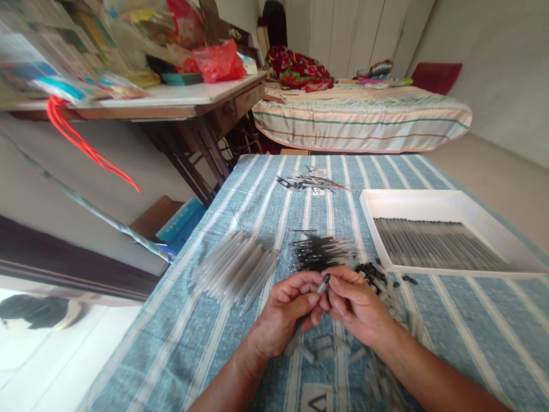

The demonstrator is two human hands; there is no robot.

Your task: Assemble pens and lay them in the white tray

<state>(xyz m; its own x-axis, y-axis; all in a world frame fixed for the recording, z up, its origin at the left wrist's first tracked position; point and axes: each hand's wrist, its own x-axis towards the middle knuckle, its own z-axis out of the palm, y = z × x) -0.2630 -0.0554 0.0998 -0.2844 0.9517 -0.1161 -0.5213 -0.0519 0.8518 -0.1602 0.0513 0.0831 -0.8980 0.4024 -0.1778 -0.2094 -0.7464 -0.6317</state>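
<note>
Gripping a dark-tipped tube (323, 285) between left hand (278, 315) and right hand (358, 306), apparently mid-fitting; probably needing straight alignment, gentle pressure.

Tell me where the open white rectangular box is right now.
In the head view, the box stands on the right side of the blue-and-white striped cloth, right of the pile of thin black rods and beyond the right hand.

Under my hands (319, 303) the cloth (253, 206) is blue with white stripes; ahead of them lie black refills (319, 252), and to their right a white tray (401, 197).
</note>
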